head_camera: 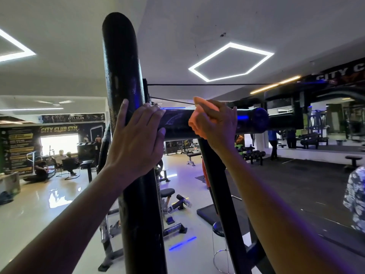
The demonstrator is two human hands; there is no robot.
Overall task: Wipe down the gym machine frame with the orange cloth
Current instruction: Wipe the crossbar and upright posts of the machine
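Observation:
A thick black upright tube of the gym machine frame [122, 62] rises at centre, with a black crossbar [250, 120] running right from it. My left hand [136, 139] lies flat against the joint of upright and crossbar, fingers straight. My right hand [219, 123] grips the bunched orange cloth [197, 119] and holds it against the crossbar, a little right of my left hand. A thinner slanted black tube [219, 192] drops from under the cloth.
Thin black cables [207, 84] run right from the upright, just above my hands. Benches, a stool [218, 230] and dumbbell racks stand on the floor below. Several people sit at far left. A person in a patterned shirt [355, 196] stands at the right edge.

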